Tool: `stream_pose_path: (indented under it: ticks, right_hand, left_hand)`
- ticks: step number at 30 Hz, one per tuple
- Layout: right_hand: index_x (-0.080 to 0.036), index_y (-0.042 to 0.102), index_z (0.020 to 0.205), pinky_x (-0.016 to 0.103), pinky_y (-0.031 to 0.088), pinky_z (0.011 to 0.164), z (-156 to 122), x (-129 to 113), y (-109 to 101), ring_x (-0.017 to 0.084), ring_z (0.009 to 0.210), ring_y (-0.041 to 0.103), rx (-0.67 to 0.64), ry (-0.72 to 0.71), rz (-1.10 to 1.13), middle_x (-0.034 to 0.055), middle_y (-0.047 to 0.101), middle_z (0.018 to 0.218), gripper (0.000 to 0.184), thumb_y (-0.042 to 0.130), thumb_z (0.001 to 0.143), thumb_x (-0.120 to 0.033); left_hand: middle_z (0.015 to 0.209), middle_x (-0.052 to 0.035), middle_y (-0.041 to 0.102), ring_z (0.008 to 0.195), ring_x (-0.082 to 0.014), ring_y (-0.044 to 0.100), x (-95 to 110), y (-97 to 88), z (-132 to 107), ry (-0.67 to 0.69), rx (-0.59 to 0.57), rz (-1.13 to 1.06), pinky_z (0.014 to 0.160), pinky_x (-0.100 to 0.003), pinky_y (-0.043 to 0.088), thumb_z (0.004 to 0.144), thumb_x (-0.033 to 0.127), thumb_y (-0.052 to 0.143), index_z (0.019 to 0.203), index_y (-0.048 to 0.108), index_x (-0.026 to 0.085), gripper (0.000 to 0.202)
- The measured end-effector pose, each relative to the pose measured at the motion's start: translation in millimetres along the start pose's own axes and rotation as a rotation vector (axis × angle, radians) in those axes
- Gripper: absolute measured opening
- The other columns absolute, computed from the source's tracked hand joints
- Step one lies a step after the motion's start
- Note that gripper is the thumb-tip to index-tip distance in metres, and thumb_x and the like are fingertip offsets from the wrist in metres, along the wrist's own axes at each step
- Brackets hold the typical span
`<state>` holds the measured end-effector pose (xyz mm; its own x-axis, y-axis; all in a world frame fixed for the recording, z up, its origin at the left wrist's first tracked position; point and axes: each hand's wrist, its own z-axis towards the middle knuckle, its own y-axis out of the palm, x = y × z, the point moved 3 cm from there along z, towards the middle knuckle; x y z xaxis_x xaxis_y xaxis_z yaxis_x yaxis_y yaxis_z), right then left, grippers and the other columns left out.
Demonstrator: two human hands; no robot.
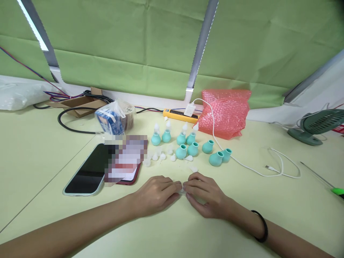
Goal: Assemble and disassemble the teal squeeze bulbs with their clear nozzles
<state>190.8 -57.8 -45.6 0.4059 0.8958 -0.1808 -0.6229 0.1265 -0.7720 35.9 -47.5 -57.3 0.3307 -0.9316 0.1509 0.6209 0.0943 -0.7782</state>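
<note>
My left hand (158, 195) and my right hand (205, 197) meet low over the table, fingertips pinched together on a small translucent white piece (182, 191). Fingers cover most of it, so its full shape is hidden. Just beyond the hands lie loose white pointed tips (189, 158) and several small clear plastic parts (155, 156). Several turquoise rubber bulbs (215, 158) with open mouths rest to the right of these parts. Behind them stand other turquoise bulbs (156, 139) fitted with clear necks and white tips.
Two phones, one dark-screened (86, 175) and one lit (131, 157), lie at left. Further back are a bagged blue package (110, 120), a yellow power strip (174, 115) and a pink bubble-wrap bag (225, 114). A white cable (247, 168), fan (319, 123) and screwdriver (317, 173) occupy the right.
</note>
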Motion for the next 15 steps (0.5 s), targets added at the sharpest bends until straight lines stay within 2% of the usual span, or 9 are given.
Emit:
stream_pose_path:
  ticks: [15]
  right_hand:
    - [-0.015,0.053,0.09,0.028,0.046,0.059,-1.4,0.2,1.5,0.014,0.065,0.05,-0.041,-0.01,-0.029,0.0044,0.061,0.072,0.02,0.048,0.072,-0.008]
  left_hand:
    - [0.085,-0.0049,0.063,0.07,-0.0142,0.059,-0.8,1.2,-0.6,0.025,0.008,-0.016,0.058,-0.025,0.048,0.08,0.013,0.049,0.095,0.049,0.012,0.015]
